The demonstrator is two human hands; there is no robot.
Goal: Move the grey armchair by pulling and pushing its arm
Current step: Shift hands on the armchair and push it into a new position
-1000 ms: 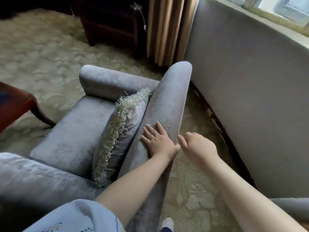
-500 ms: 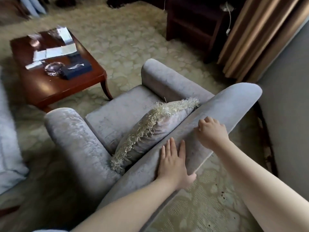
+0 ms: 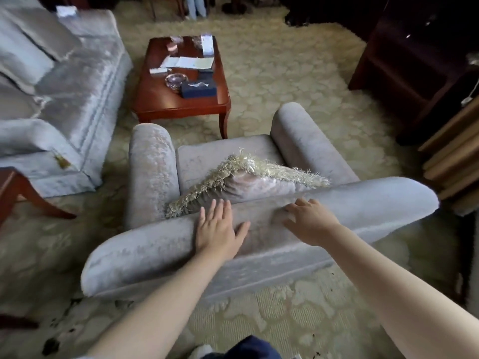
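Note:
I stand behind the grey armchair (image 3: 155, 244), and its long padded back roll runs across the middle of the view. A grey cushion with a cream fringe (image 3: 259, 182) leans on the seat against that roll. My left hand (image 3: 217, 229) lies flat on the roll with straight fingers pointing toward the seat. My right hand (image 3: 311, 221) rests on the roll a little to the right, its fingers reaching over the front edge. Both rounded arms of the chair point away from me.
A red-brown coffee table (image 3: 160, 102) with papers, a glass ashtray and a tissue box stands just beyond the chair. A grey sofa (image 3: 77, 86) is on the left and a wooden side table (image 3: 15, 187) at the left edge. A dark cabinet (image 3: 401, 60) and beige curtain (image 3: 453, 156) are on the right.
The armchair has swung round, so its back now lies square across my view instead of diagonally. Both hands stayed on the roll; the right hand looks flatter than before.

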